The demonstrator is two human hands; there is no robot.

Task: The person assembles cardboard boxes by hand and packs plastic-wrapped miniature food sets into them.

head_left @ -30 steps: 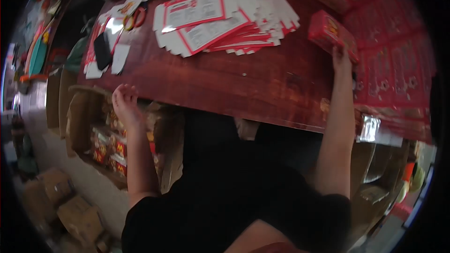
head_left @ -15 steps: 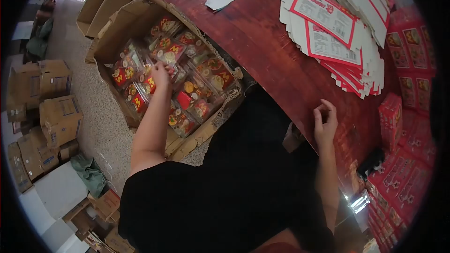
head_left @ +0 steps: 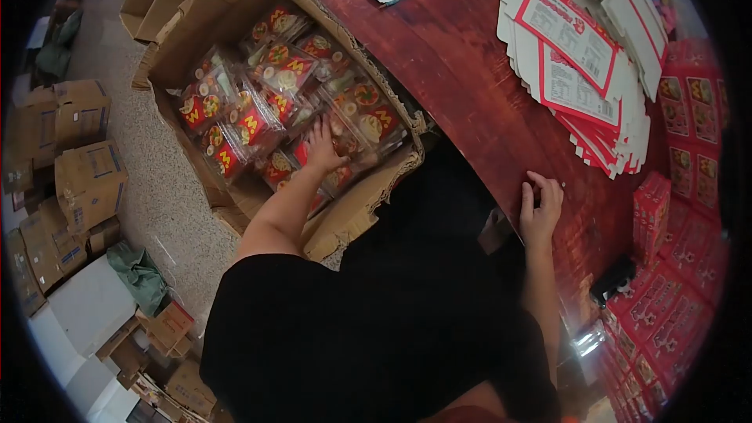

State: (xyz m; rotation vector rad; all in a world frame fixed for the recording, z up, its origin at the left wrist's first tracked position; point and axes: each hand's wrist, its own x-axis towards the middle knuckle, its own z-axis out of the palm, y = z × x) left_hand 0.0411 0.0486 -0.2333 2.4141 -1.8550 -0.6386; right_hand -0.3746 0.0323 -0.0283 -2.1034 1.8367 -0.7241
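The left hand (head_left: 319,150) is lying, fingers spread, over clear-wrapped packets (head_left: 291,72) inside the cardboard carton (head_left: 176,30) beside the table (head_left: 446,55); whether it is gripping one cannot be told. The right hand (head_left: 540,207) is staying at the table's edge, fingers loosely curled, visibly holding nothing. Packets are overlapping, so lifting one could be dragging neighbours; slick wrapping could be causing slips, the carton's ragged rim snagging.

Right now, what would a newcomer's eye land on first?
Probably the open cardboard box on the left, crowded with shiny packets, where the left hand is down among them. Next, the fanned pile of red-and-white flat cartons at the table's upper right, and the red printed boxes along the right edge.
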